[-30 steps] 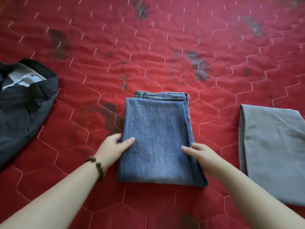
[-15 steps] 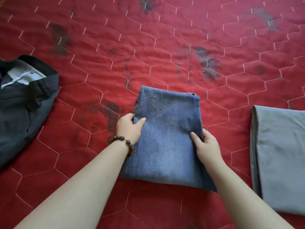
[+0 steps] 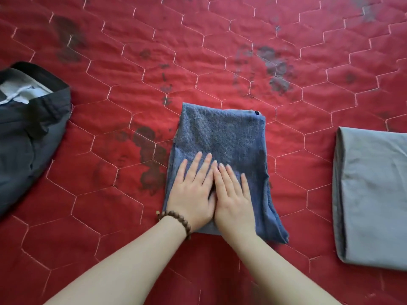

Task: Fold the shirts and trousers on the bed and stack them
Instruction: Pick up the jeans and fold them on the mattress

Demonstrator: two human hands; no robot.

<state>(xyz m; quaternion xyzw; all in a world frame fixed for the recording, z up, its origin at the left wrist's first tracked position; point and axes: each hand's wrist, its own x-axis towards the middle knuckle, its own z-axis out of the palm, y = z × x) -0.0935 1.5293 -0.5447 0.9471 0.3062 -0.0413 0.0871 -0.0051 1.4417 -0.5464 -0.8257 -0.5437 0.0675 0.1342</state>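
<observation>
A pair of blue jeans (image 3: 229, 137), folded into a compact rectangle, lies in the middle of the red quilted bed cover (image 3: 198, 62). My left hand (image 3: 192, 190), with a bead bracelet on its wrist, and my right hand (image 3: 233, 194) lie side by side, flat on the near half of the jeans, fingers straight and pressing down. A folded grey garment (image 3: 372, 194) sits to the right. At the left edge lies an unfolded dark grey garment (image 3: 28, 137) with a pale lining showing at its opening.
Dark stains mark the red cover left of the jeans (image 3: 149, 164) and farther back. Bare cover lies between the jeans and each neighbouring garment, and across the far side.
The far part of the jeans has been folded over, hiding the waistband. Both hands left the side edges and now press flat together on top.
</observation>
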